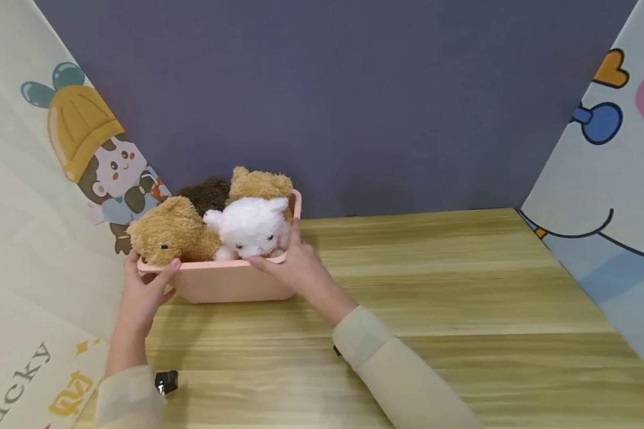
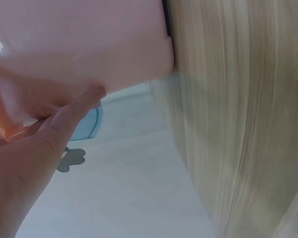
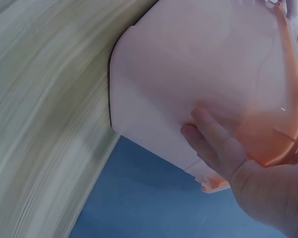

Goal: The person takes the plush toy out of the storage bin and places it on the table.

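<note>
- Hands: we note the left hand (image 1: 141, 298) gripping the left end of the pink bin (image 1: 228, 285), thumb at the front rim, fingers against the outer wall. The right hand (image 1: 304, 268) grips the right end, thumb over the front rim, fingers spread on the outside wall. Neither is released.
- Handling (our judgement): holding the bin steady by both ends seems the step in hand. We would keep both grips at equal height and pull or press evenly, so that the bin stays level and does not twist.
- Handling: the wall looks smooth and thin, so we would favour broad finger contact below the rim over a hard thumb squeeze.
- Caution: the plush toys rise above the rim; a sharp tilt could tip one out.
- Position: the bin lies between the two hands, upright, its base low at the wooden table (image 1: 434, 286); we cannot confirm full contact.
- Contents: a tan plush (image 1: 163, 229) leans just beside the left thumb; a white plush (image 1: 252, 226) sits just beside the right thumb. Behind them, beyond both hands, are a dark brown plush (image 1: 208, 193) and a second tan plush (image 1: 260, 183).
</note>
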{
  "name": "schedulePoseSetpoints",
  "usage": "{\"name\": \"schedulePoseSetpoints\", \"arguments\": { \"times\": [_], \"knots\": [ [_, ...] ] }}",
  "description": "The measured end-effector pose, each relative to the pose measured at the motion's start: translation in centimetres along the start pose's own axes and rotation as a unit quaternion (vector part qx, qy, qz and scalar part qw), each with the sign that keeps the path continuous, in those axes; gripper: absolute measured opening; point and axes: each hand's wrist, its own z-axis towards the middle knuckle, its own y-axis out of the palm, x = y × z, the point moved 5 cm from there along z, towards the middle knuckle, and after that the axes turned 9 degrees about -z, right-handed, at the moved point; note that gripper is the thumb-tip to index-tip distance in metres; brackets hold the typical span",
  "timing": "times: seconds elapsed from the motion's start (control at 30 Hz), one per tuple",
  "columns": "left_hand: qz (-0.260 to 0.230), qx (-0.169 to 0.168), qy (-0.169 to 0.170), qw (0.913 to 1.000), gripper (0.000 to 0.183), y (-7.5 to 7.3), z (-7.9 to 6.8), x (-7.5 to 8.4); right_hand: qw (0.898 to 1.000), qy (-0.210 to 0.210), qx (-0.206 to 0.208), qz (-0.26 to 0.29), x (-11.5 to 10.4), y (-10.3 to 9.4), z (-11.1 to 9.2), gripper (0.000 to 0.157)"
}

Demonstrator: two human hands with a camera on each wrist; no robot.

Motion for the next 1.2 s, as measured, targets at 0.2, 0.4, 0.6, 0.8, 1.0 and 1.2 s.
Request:
{"name": "schedulePoseSetpoints", "arguments": {
  "times": [0.2,0.4,0.6,0.8,1.0,1.2],
  "knots": [
    [0.024,0.001,-0.002,0.9997,0.105,1.2,-0.8,0.1,1.000,-0.006,-0.001,-0.010,1.1,-0.9,-0.5,0.143],
    [0.039,-0.003,0.007,0.9992,0.106,2.1,-1.5,0.5,1.000,-0.003,0.002,0.001,2.1,-1.8,-1.1,0.142],
    [0.112,-0.017,0.015,0.9934,0.111,1.6,-0.7,1.0,1.000,-0.017,-0.007,-0.014,2.3,-2.5,-1.2,0.140],
    [0.072,-0.044,0.012,0.9963,0.108,1.4,0.1,0.6,0.996,-0.075,0.006,-0.047,0.6,-5.5,-0.3,0.132],
    [0.023,-0.028,0.018,0.9992,0.104,1.7,0.1,0.6,0.981,-0.155,-0.007,-0.116,-2.7,-8.0,0.6,0.105],
    [0.004,-0.029,0.012,0.9995,0.103,1.7,-0.2,0.5,0.973,-0.175,-0.063,-0.133,-4.3,-8.1,2.2,0.100]
  ]
}}
